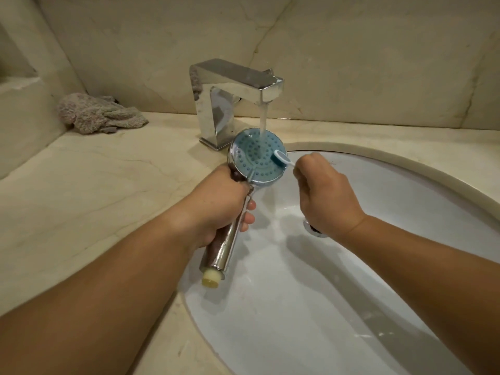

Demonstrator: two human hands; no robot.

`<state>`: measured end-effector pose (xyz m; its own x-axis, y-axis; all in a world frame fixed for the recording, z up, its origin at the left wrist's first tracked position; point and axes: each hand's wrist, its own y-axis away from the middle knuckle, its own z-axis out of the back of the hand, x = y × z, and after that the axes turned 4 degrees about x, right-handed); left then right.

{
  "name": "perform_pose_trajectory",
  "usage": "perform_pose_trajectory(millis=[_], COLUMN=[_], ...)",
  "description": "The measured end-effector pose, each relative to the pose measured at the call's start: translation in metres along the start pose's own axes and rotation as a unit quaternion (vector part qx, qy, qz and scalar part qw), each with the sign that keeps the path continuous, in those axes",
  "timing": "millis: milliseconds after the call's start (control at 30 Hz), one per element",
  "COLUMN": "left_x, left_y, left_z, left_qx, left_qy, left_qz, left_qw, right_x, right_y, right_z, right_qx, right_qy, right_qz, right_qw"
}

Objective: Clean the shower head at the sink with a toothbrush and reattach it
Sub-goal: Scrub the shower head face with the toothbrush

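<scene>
while the left hand (216,209) wraps its curled fingers round the chrome handle of the shower head (258,158), the right hand (322,190) holds the toothbrush (281,157) in a closed fist, only the head and a short bit of neck showing past the knuckles. the shower head sits over the back of the sink (405,201), its blue nozzle face turned up and tilted toward the person, right under the running stream from the faucet (238,85). the bristles look to be touching the right edge of the face, though contact is hard to confirm.

this is the scrubbing step, and reattaching is yet to come. to do it well, i'd keep the face under the water so loosened grit washes off, work the bristles in small circles ring by ring across the nozzles, and turn the handle a little so each part gets reached. the wet chrome is likely slippery, so the left-hand grip should be firm.

a crumpled cloth (100,113) lies on the counter (94,171) at the back left.
</scene>
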<state>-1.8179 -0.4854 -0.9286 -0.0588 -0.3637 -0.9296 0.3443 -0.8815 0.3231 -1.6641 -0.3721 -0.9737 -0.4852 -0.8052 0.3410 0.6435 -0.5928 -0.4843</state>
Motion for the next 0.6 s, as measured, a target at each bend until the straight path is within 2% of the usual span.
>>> perform_pose_trajectory(millis=[200,367,500,600], left_x=[-0.002,-0.002,-0.007,-0.008], left_y=[-0.002,-0.004,-0.003,-0.006], left_z=[-0.001,-0.003,-0.001,-0.001], left_qx=[0.031,0.049,0.104,0.1], left_qy=[0.132,0.145,0.181,0.201], left_qz=[0.052,0.043,0.062,0.086], left_qw=[0.989,0.987,0.976,0.971], right_x=[0.014,0.019,0.017,0.017], right_y=[0.002,-0.001,-0.002,-0.003], right_z=[0.0,-0.002,-0.001,-0.001], right_qx=[0.04,0.03,0.009,0.011], right_qy=[-0.055,-0.137,-0.142,-0.13], right_qz=[-0.038,-0.056,-0.07,-0.073], right_qw=[0.997,0.988,0.987,0.989])
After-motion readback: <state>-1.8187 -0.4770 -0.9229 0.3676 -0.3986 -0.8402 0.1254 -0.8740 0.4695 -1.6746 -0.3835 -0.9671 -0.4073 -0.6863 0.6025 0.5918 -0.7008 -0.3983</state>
